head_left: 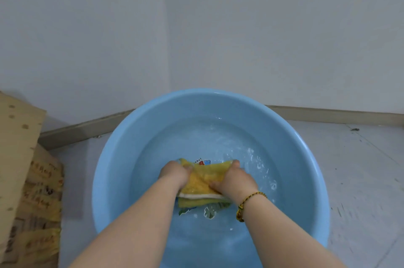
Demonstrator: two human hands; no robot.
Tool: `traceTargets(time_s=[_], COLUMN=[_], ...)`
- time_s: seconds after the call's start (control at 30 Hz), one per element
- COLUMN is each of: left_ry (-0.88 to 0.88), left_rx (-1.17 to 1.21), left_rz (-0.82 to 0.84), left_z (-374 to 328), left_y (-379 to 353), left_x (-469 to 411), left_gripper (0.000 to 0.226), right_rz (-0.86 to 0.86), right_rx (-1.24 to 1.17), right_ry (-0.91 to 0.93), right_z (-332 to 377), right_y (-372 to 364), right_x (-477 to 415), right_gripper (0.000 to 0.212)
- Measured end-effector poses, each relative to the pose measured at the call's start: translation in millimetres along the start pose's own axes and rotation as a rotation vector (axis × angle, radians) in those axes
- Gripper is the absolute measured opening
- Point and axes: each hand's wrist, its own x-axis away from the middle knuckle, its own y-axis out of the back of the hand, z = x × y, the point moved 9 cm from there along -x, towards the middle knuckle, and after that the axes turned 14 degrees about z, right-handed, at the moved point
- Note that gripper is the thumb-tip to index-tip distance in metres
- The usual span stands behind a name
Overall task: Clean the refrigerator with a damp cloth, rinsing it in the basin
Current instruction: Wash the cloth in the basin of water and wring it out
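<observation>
A round light-blue basin (pixel 113 158) stands on the floor, holding rippling water. In it lies a yellow cloth (pixel 204 180) with a white edge, partly under the water. My left hand (pixel 175 173) grips the cloth's left side. My right hand (pixel 235 178) grips its right side, with a beaded bracelet on that wrist. Both hands are in the water over a printed picture on the basin's bottom. The refrigerator is not in view.
The basin sits in a room corner, close to white walls (pixel 196 27) and a beige skirting board (pixel 328 114). A cardboard box (pixel 28 180) with a raised flap stands at the left. Pale floor (pixel 360 169) stretches to the right.
</observation>
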Motion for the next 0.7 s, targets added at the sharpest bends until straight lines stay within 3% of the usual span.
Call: traceTargets(time_s=[0.07, 0.2, 0.27, 0.43, 0.6, 0.7], left_ry=[0.006, -0.064, -0.11, -0.335, -0.501, -0.514], left_rx=[0.109, 0.509, 0.637, 0.743, 0.704, 0.7], left_rz=[0.012, 0.084, 0.027, -0.153, -0.167, -0.185], left_z=[0.7, -7.6, -17.8, -61.3, -82.5, -81.6], left_y=[-4.8, -13.5, -5.1, 15.9, 7.7, 7.5], left_x=[0.4, 2.3, 10.6, 45.0, 69.3, 71.0], left_gripper=[0.04, 0.046, 0.048, 0.036, 0.04, 0.045], right_rz=[0.078, 0.153, 0.078, -0.315, -0.4, -0.414], right_rx=[-0.18, -0.771, -0.966, -0.852, -0.849, -0.871], right_ry=[0.015, 0.18, 0.263, 0.518, 0.45, 0.452], right_z=[-4.6, 0.8, 7.1, 43.0, 31.7, 25.7], right_y=[-3.4, 6.3, 21.1, 54.5, 66.9, 57.2], right_x=[-4.2, 11.6, 24.6, 67.5, 61.0, 68.1], right_gripper=[0.065, 0.016, 0.012, 0.021, 0.024, 0.03])
